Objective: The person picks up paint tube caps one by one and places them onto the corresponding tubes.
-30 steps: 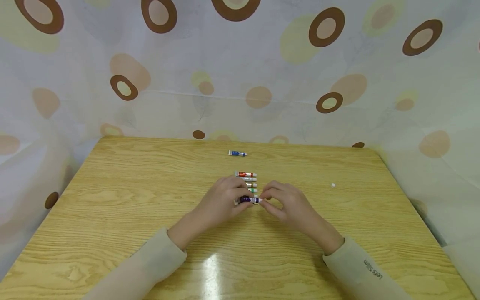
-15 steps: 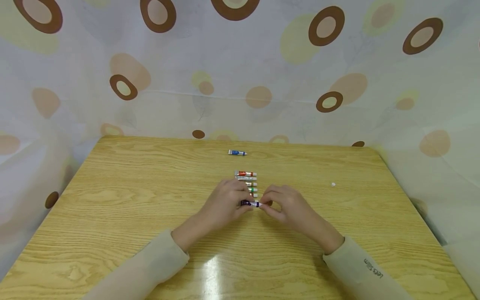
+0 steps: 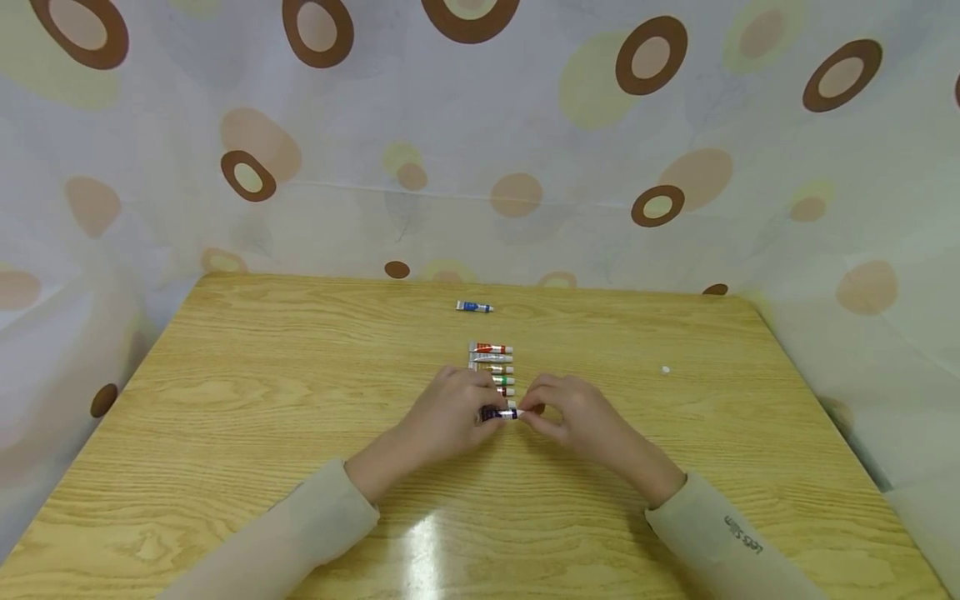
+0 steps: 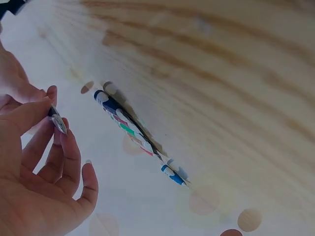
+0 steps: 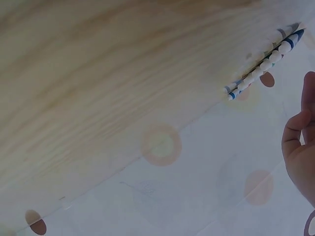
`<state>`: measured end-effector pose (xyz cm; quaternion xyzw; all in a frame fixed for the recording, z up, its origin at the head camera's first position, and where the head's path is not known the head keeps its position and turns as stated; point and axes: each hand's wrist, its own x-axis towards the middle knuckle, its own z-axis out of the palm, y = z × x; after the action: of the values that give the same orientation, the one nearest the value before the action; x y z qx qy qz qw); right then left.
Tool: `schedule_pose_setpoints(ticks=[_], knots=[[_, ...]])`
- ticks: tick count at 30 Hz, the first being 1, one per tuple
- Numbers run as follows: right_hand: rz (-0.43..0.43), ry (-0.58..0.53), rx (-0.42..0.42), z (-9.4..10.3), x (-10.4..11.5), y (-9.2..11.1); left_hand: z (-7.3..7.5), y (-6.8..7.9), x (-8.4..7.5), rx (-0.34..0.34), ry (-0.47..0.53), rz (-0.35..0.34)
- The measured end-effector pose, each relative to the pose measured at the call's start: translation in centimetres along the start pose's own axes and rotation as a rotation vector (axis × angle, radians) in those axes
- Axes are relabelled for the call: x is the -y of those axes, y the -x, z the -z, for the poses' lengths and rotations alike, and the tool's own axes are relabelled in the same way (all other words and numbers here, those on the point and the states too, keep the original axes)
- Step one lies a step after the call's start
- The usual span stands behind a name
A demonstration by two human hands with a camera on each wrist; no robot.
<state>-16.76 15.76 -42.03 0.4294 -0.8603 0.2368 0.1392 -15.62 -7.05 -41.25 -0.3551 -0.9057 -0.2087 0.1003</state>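
In the head view my left hand (image 3: 450,412) pinches a small purple-labelled paint tube (image 3: 492,412) between thumb and fingers. At the tube's right end, my right hand (image 3: 576,410) holds the tip with thumb and fingertips, which hide the cap. The left wrist view shows the tube's silvery end (image 4: 60,124) in the left fingers. Just beyond it lies a row of paint tubes: red (image 3: 491,348), silver (image 3: 492,358), brownish-gold (image 3: 498,369), green (image 3: 504,380) and others, partly covered by the left hand. Only part of the right hand (image 5: 301,147) enters the right wrist view.
A blue paint tube (image 3: 474,307) lies alone farther back on the wooden table (image 3: 225,400). Off to the right is a small white round piece (image 3: 665,369). A patterned curtain (image 3: 450,225) hangs behind the table and at both sides.
The purple paint tube and both hands have shifted slightly toward the person. More of the row's near end now shows beyond the held tube.
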Motion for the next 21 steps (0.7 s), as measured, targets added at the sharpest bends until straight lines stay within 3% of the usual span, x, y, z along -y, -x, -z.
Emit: schedule_pose_setpoints(ticks=[14,21], knots=[[-0.067,0.049,0.002,1.6,-1.6,1.4,-0.9,-0.4,0.3,0.051,-0.05,0.018],[-0.154,0.107,0.022,3.2,-3.5,2.8,-1.1,-0.5,0.5,0.073,-0.058,0.031]])
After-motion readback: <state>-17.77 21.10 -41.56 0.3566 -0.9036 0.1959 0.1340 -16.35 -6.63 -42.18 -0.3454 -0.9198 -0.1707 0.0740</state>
